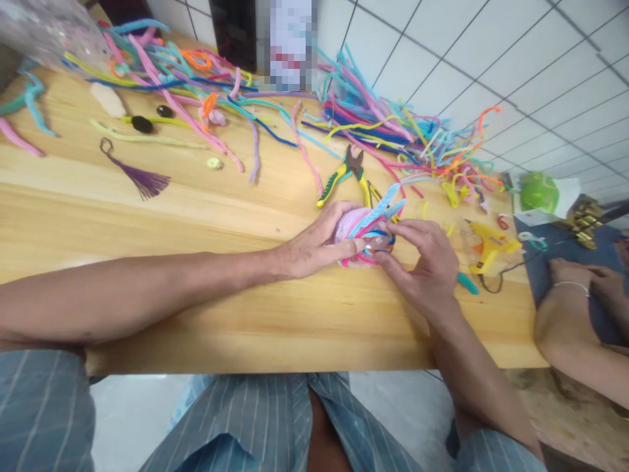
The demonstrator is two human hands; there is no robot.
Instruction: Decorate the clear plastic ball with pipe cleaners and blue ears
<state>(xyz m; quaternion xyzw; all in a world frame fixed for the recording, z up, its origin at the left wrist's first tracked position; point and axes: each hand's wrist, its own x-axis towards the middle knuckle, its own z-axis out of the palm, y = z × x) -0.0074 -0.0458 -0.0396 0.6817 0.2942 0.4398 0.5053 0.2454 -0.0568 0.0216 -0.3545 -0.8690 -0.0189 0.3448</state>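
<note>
Two blue strips (379, 210) jut from lilac-pink bundle (350, 224); left hand (317, 244) fingers clamped on it; right hand (428, 261) grip unclear.

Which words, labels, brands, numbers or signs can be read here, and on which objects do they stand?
None can be read.
Pale panel with red band: pixelated, unreadable.
Yellow glue gun: any marking is too small to read.
Held chenille-stem bundle: no lettering visible.

The round lilac ball (366, 229), banded pink and blue, sat three o'clock of centre, pale-blue strips (381, 204) jutting toward one o'clock.
</note>
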